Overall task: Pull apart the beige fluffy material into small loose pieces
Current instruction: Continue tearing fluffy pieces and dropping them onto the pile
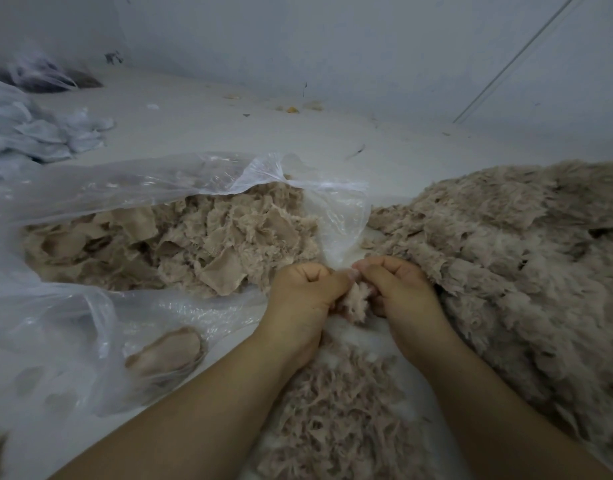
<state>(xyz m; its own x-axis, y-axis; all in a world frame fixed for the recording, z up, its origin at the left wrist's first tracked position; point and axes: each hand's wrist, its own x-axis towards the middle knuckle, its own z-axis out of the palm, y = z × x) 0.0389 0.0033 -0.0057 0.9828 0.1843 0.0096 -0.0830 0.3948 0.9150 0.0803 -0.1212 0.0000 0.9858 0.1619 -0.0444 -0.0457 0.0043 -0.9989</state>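
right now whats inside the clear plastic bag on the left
The clear plastic bag holds a heap of torn beige scraps, fluffy bits mixed with flat fabric-backed pieces. One more scrap shows through the plastic nearer the camera. Anything beneath the heap or under the bag's folds is hidden.

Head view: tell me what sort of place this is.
Probably a bare workroom for sorting textile scraps: a plain floor, a plastic bag of beige pieces, and a fluff pile beside both hands.
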